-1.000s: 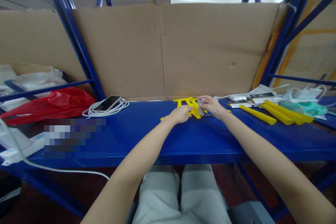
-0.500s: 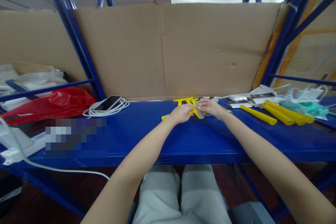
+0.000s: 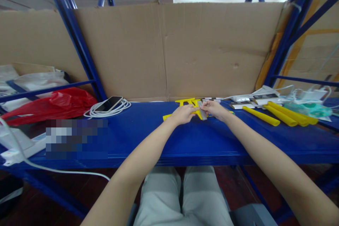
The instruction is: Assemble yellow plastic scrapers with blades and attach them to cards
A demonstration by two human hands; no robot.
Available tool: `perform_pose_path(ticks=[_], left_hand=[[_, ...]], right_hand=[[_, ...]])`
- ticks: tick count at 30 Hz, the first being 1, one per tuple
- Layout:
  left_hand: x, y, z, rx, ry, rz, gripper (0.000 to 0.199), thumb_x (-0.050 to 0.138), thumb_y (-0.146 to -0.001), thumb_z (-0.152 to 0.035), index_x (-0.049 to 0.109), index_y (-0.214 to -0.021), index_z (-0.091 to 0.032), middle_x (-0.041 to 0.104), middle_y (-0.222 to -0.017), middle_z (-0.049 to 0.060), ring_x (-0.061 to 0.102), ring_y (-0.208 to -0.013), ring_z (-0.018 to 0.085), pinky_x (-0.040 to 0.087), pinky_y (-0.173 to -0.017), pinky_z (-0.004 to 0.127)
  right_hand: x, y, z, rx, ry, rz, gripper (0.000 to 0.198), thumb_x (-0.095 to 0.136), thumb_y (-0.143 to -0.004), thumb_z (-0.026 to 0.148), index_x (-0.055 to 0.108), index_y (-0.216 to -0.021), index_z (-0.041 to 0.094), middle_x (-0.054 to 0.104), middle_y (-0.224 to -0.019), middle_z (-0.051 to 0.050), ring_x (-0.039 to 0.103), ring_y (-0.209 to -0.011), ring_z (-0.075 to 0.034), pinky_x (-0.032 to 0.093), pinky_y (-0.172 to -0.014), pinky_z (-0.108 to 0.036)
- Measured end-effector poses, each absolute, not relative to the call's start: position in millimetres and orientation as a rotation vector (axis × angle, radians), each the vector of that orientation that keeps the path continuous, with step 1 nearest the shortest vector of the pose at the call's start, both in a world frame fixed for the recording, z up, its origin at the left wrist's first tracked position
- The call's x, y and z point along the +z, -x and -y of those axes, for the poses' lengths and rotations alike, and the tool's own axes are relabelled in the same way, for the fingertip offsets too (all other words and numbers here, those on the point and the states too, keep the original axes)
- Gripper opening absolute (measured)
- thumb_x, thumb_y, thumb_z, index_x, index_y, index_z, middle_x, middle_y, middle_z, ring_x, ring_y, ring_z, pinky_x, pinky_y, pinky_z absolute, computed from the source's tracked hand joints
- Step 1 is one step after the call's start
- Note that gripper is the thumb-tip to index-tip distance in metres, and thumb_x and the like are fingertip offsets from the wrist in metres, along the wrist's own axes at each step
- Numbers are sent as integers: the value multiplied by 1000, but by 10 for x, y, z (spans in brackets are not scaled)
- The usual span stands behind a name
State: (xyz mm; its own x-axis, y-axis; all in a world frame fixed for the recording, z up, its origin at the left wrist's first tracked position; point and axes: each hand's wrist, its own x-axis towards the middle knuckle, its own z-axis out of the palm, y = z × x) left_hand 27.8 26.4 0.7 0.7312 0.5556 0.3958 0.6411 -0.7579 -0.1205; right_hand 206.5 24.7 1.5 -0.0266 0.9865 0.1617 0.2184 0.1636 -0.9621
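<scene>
Both hands work close together over the blue shelf top, a little right of centre. My left hand point(image 3: 182, 114) is closed round a yellow plastic piece point(image 3: 197, 112), most of which its fingers cover. A flat grey plate point(image 3: 202, 112), metal-looking, stands against that piece at a slant. My right hand point(image 3: 212, 109) pinches the plate's right side between thumb and fingers. Just behind the hands lies another yellow plastic part point(image 3: 184, 101) with a bar-like end. The tip of a yellow piece point(image 3: 166, 117) pokes out left of my left hand.
Several yellow tapered handles point(image 3: 261, 116) lie to the right, near small packets point(image 3: 242, 105) and a green plastic bag point(image 3: 308, 110). On the left are a phone point(image 3: 109, 104) on a coiled white cable point(image 3: 120, 110) and a red bag point(image 3: 60, 104). Cardboard point(image 3: 166, 53) walls the back.
Hardly anything differs. The grey plate and the fingers of my right hand have shifted very slightly; both hands keep their hold.
</scene>
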Motion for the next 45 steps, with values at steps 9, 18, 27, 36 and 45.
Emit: perform_pose_path(ticks=[9, 18, 27, 36, 45], left_hand=[[66, -289, -199, -436, 2690, 918, 40, 36, -92, -24, 53, -128, -31, 59, -105, 8, 57, -97, 19, 46, -83, 30], [69, -292, -188, -409, 2680, 930, 41, 35, -92, -23, 51, -129, -32, 58, -103, 7, 57, -95, 19, 45, -81, 28], [69, -294, -205, -420, 2688, 928, 42, 36, -91, -20, 53, -127, -30, 58, -100, 8, 57, -93, 19, 45, -81, 30], [60, -246, -279, -505, 2658, 985, 44, 38, -89, -15, 52, -129, -25, 57, -99, 9, 57, -91, 18, 45, -79, 29], [52, -244, -268, -488, 2633, 989, 45, 35, -90, -15, 51, -130, -26, 56, -100, 9, 57, -92, 18, 45, -79, 29]], right_hand=[[87, -2101, -200, 1133, 1197, 1405, 24, 67, -75, 21, 49, -59, 15, 42, -39, 7, 38, -35, -4, 34, -38, -17], [83, -2092, -203, 1163, 1182, 1399, 26, 70, -73, 26, 50, -60, 15, 42, -39, 8, 37, -34, -4, 32, -38, -17], [54, -2081, -213, 1127, 1189, 1403, 26, 67, -76, 27, 49, -60, 15, 43, -39, 7, 38, -33, -4, 35, -39, -18], [147, -2106, -101, 1198, 1263, 1579, 14, 63, -77, 22, 54, -69, 15, 41, -37, 8, 32, -28, -4, 25, -29, -16], [188, -2084, -43, 1167, 1332, 1630, 15, 63, -74, 25, 52, -66, 16, 32, -32, 10, 21, -26, -3, 15, -29, -16]])
